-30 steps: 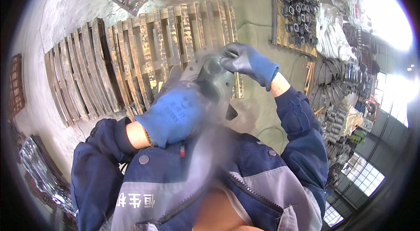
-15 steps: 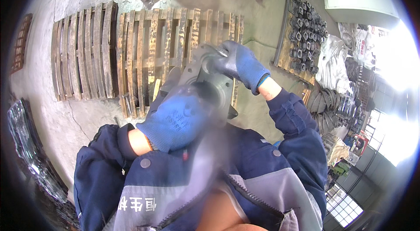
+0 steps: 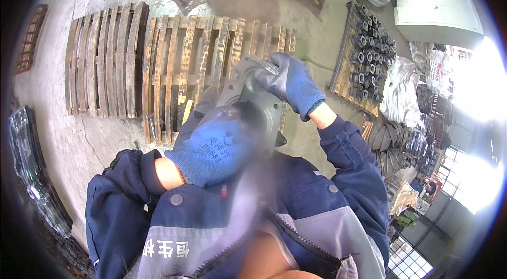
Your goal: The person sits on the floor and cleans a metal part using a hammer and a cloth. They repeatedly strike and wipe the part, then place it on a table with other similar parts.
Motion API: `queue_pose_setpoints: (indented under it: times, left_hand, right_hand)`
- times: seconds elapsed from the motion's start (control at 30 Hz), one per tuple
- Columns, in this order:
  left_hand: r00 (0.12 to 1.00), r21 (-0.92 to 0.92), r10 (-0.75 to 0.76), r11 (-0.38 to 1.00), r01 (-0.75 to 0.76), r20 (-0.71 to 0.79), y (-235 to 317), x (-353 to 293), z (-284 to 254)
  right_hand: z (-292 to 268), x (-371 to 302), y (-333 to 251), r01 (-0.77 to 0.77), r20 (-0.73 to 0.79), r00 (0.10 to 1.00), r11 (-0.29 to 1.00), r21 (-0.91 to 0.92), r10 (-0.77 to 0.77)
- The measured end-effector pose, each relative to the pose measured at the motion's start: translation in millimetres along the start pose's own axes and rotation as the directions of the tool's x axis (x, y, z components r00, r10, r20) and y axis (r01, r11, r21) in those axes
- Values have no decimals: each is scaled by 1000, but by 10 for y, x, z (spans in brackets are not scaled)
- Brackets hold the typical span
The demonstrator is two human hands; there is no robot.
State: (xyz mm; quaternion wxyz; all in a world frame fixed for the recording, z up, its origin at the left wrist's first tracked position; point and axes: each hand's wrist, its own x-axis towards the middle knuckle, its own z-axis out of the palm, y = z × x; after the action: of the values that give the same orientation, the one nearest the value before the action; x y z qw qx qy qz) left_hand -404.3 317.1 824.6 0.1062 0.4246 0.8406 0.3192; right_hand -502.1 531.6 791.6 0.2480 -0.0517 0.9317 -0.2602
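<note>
A grey metal casting (image 3: 272,109) with a flat face, small holes and a large round recess is in front of my chest. My right hand (image 3: 290,82), in a blue knitted glove with a dark palm coating, is closed at its far end. Its fingers curl around a small shiny piece that I cannot identify, beside a round opening in the casting. My left hand (image 3: 208,149), gloved the same way, is bent over the near left side. The fingers of that hand are curled and blurred, and what they hold is hidden. What supports the casting is hidden too.
Two slatted wooden pallets (image 3: 108,60) lie ahead on the concrete floor. At right, another pallet (image 3: 343,70) carries several rows of dark metal parts (image 3: 369,54). Beyond are plastic wrapping (image 3: 404,83) and a white cabinet (image 3: 438,12). A wrapped dark stack (image 3: 37,178) is at far left.
The view has shifted slightly, so the pallets and floor items sit a little differently. My right hand is marginally lower in the picture. Both hands stay at the casting.
</note>
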Motion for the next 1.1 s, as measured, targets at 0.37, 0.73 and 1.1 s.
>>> queue_pose_setpoints:
  times: [0.37,0.73,1.1]
  left_hand:
    - [997,33,-73,997,73,9,101,-9,38]
    - [990,-10,-134,991,135,51,58,-19,152]
    - [993,4,-76,997,76,87,-24,-4,183]
  right_hand:
    - [50,-22,122,59,-23,998,996,-69,-61]
    - [66,114,533,114,-91,992,918,381,-85]
    - [-20,155,237,264,-125,957,965,-8,-262]
